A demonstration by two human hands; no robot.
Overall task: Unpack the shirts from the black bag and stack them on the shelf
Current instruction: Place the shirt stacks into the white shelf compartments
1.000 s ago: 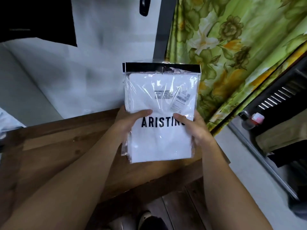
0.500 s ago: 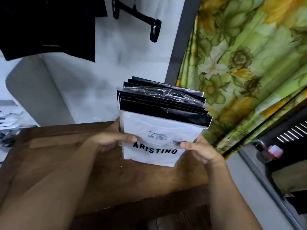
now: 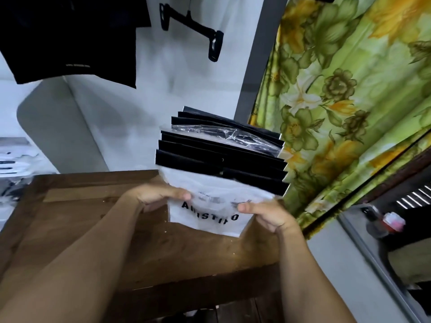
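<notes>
A green and yellow flowered curtain [image 3: 349, 89] fills the right side. Below it lies the dark brown wooden surface [image 3: 93, 229], and a black garment [image 3: 70, 36] hangs at the upper left.

Over the back right part of that surface I hold a stack of packed shirts [image 3: 221, 159] upright and tipped away from me. I cannot tell whether its lower edge rests on the wood. It is several flat packs standing one behind another, each in clear shiny plastic with a black band along the top, so the bands step up like stairs towards the wall. The front pack [image 3: 210, 213] is white with black block letters across it, blurred and partly covered by my thumbs.

My left hand [image 3: 158, 197] grips the stack's left side, thumb on the front face. My right hand [image 3: 268, 215] grips the right side the same way.

A black clip hanger [image 3: 193, 31] hangs on the pale wall above. At the far right is a small bottle with a pink cap [image 3: 394, 223].
</notes>
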